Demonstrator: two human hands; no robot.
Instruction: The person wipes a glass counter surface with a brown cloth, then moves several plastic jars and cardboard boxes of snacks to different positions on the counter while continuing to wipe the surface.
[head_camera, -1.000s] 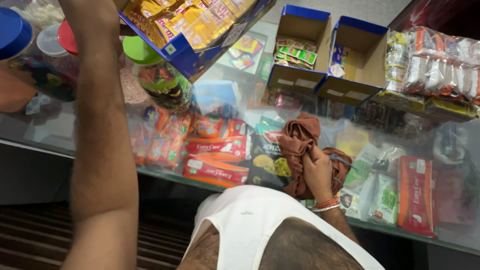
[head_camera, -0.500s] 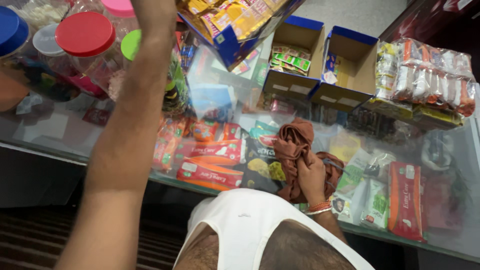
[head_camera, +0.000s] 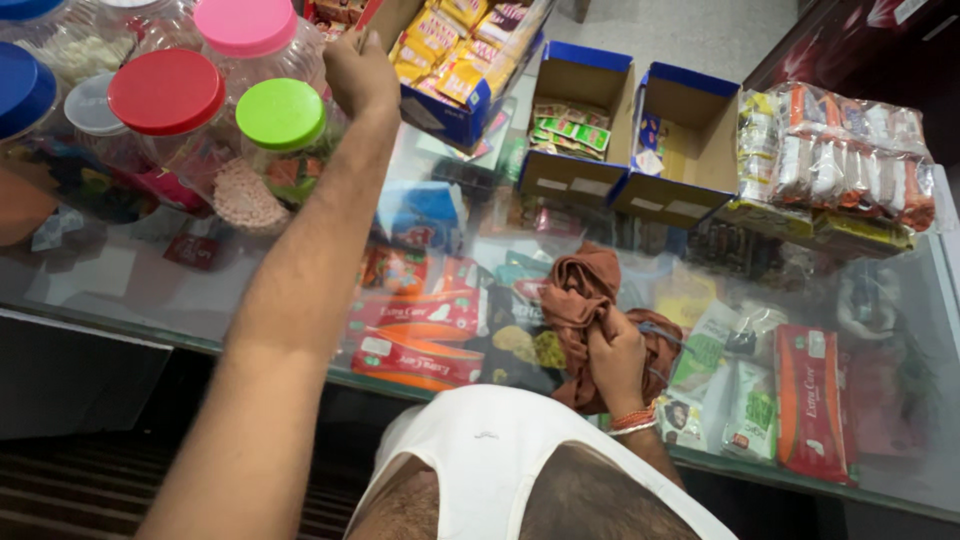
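The tilted box of yellow packets has come down lower than it was half a second ago, and more of the jars are showing now. The left hand (head_camera: 360, 72) is closed on the near edge of this box (head_camera: 462, 62), holding it up at a slant above the glass counter (head_camera: 130, 290). The box is blue on the outside and it is sitting just to the right of the jar with the green lid (head_camera: 280, 113). The jar with the red lid (head_camera: 166, 92) and the jar with the pink lid (head_camera: 244, 24) are standing right beside the green one, on its left. The right hand (head_camera: 615, 358) is squeezing a brown cloth (head_camera: 585, 295) and pressing it down on the counter, well to the right of the green jar. Two open blue boxes (head_camera: 630, 130) are resting farther back, past the cloth.
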